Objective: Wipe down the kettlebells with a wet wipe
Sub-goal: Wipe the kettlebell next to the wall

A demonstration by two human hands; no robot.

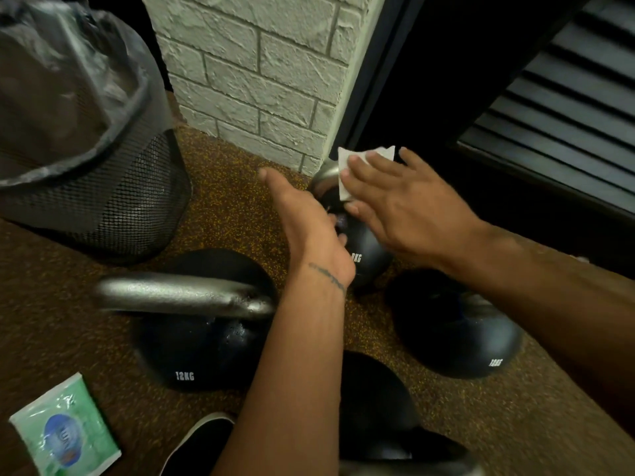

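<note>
Presently, the right hand (395,201) lay flat, its fingers (381,166) straight and slightly spread. They pressed the wet wipe (347,159) onto the top of the far kettlebell (367,249), and nothing was curled round the wipe. The wipe sat under the fingertips and projected beyond them, over the steel handle (324,176). The left hand (309,228) stood edge-on beside the same kettlebell, thumb extended. Its fingers were mostly hidden behind the palm, so whether they gripped the ball or merely touched it could not be told.

Risk 1: with no pinch on it, the wipe would probably slip from under the fingers or bunch on the rounded handle.

Risk 2: if the left fingers were not bracing, sideways pressure could tip the kettlebell toward the wall beyond the fingertips.

Risk 3: the 12KG kettlebell (206,352) and 1 other kettlebell (453,338) waited behind the wrists, and a drying wipe might clean them poorly.
</note>
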